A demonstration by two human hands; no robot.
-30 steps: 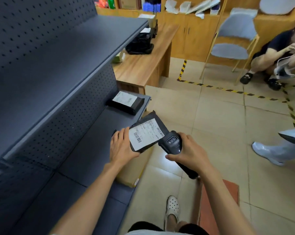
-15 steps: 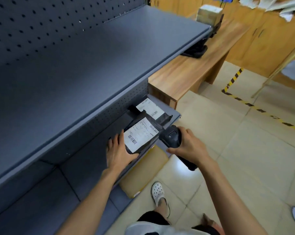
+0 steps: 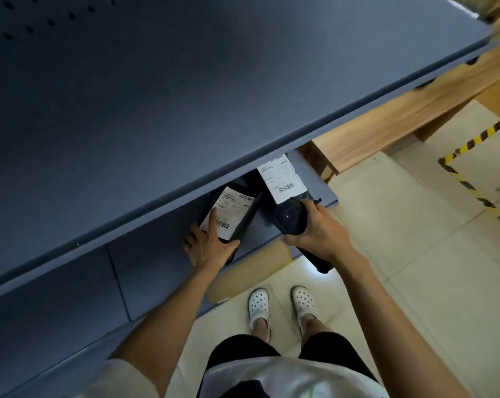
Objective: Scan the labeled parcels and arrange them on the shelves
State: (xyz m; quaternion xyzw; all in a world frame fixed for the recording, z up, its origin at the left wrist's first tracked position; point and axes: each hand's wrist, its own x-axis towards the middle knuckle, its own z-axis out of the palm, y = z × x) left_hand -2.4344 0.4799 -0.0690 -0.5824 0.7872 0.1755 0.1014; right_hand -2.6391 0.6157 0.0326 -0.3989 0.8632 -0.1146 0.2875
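Head cam: looking pretty much straight down past a big grey upper shelf (image 3: 185, 96) at both hands working on the lower shelf (image 3: 162, 254) underneath it.
Left hand: left hand (image 3: 211, 248) grips the near end of a black parcel (image 3: 244, 222), fingers curled round its edge and the index finger laid flat across the white label (image 3: 228, 211). Barcode sits at the near end of that label.
Parcel spot: it's on the lower shelf, tilted, far end tucked under the lip of the upper shelf.
Right hand: right hand (image 3: 317, 234) is wrapped tight around a black handheld scanner (image 3: 290, 219), scanner head up over the shelf, handle poking down toward the floor.
Second parcel: another black labeled parcel (image 3: 283, 179) lies on the same shelf just beyond the scanner, near the shelf's right end, barcode facing up.
Under the shelf: a brown cardboard box (image 3: 260, 262) sits below the shelf edge, just beside the feet.
Feet: white clogs (image 3: 258, 305) on pale floor tile.
Off to the right: a wooden desk (image 3: 415, 110), and yellow-black tape (image 3: 469, 156) on the floor.
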